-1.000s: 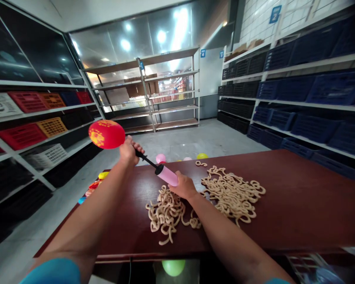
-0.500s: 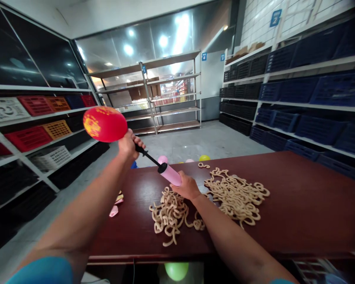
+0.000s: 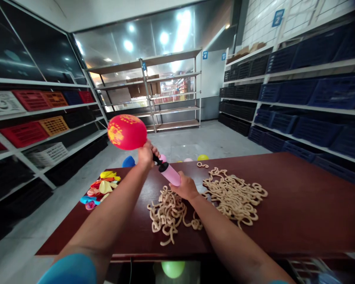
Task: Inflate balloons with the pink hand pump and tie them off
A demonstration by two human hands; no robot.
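A hand balloon pump (image 3: 170, 174) with a pink barrel and black end slants over the table. My right hand (image 3: 185, 187) is closed round the lower part of its barrel. My left hand (image 3: 147, 154) is closed round the pump's black upper end, close to the barrel. A red balloon (image 3: 127, 132) with yellow print, inflated, sits against the left hand; its neck is hidden by the fingers. Below the pump lies a pile of beige, curly rope-like pieces (image 3: 167, 215), with a wider heap of beige pieces (image 3: 232, 195) right of the right hand.
Limp coloured balloons (image 3: 103, 185) lie on the left of the dark red table (image 3: 298, 205). Inflated balloons, one yellow (image 3: 202, 157) and one blue (image 3: 128, 161), show beyond its far edge; a green balloon (image 3: 173, 269) is below the near edge. Crate-filled shelves (image 3: 313, 104) line both sides.
My left hand has moved right and down toward the barrel, carrying the red balloon. The black rod has slid into the barrel. The limp balloons at left have come into fuller view.
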